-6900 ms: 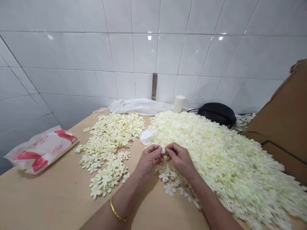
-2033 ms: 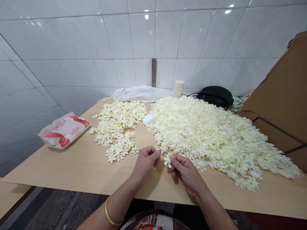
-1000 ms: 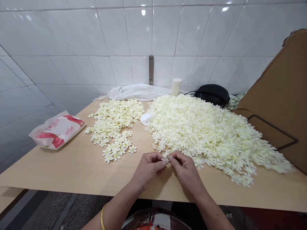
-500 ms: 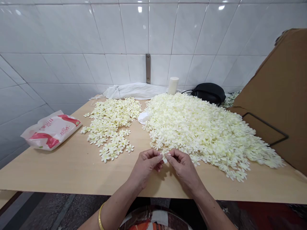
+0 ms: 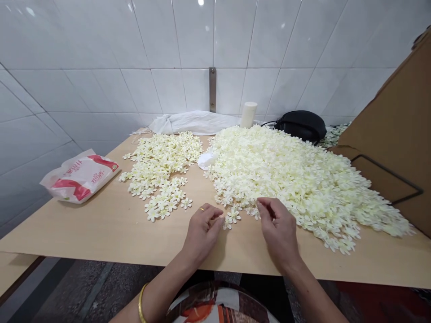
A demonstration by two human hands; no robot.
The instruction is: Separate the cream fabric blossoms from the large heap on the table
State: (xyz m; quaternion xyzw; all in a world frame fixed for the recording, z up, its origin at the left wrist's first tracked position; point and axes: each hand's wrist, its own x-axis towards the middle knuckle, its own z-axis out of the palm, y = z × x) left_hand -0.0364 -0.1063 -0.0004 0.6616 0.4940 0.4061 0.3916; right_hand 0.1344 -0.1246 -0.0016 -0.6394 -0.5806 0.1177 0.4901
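My left hand (image 5: 204,231), a ring on one finger, is closed in a pinch with a small white artificial flower (image 5: 226,223) at its fingertips. Just behind lies another loose flower at the near edge of a big heap of white flowers (image 5: 276,166). My right hand (image 5: 279,231) is over the front of that heap, thumb and forefinger pressed together. What they pinch, if anything, is too small to make out. A smaller spread of flowers (image 5: 161,157) lies left of the heap, with a few at its front beyond my left hand.
A white and red plastic packet (image 5: 81,176) lies on the table's left side. Along the tiled wall are a white cloth (image 5: 195,122), a pale cylinder (image 5: 248,115) and a black pouch (image 5: 301,125). A cardboard box (image 5: 397,121) borders the right. A white round piece (image 5: 205,161) lies between the heaps.
My hands were together on one flower; now they are apart. The right hand has moved right and away to the heap, while the left stays with the flower. The view has shifted slightly.
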